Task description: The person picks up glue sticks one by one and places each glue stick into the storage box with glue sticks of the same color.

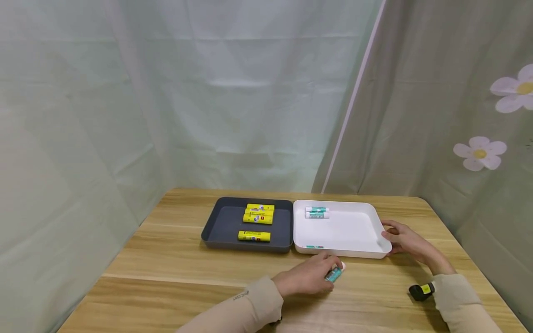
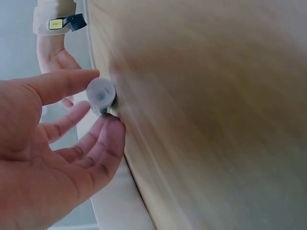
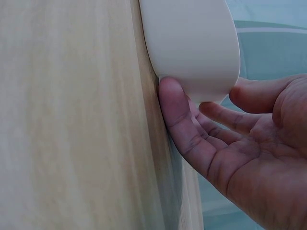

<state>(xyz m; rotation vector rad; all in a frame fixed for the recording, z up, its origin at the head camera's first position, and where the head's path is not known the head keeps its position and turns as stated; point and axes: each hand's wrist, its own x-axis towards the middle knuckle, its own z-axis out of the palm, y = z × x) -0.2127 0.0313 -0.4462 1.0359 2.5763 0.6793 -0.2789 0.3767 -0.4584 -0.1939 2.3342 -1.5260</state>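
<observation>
My left hand (image 1: 310, 276) pinches a teal-and-white glue stick (image 1: 333, 274) between thumb and fingers, close in front of the white tray. In the left wrist view the round, pale end of this glue stick (image 2: 101, 93) faces the camera. At the white tray's (image 1: 343, 229) right front corner, my right hand (image 1: 405, 240) grips the wall, thumb at the rim and fingers low on the outside. Two teal-and-white glue sticks (image 1: 317, 215) lie side by side at the back left of that tray. Another teal label (image 1: 314, 247) shows by its front wall, partly hidden.
Against the white tray's left side stands a dark grey tray (image 1: 220, 226). Several yellow glue sticks (image 1: 258, 218) lie grouped at its back, with one yellow glue stick (image 1: 254, 236) nearer the front. Curtains (image 1: 250, 115) hang behind the wooden table (image 1: 166, 273).
</observation>
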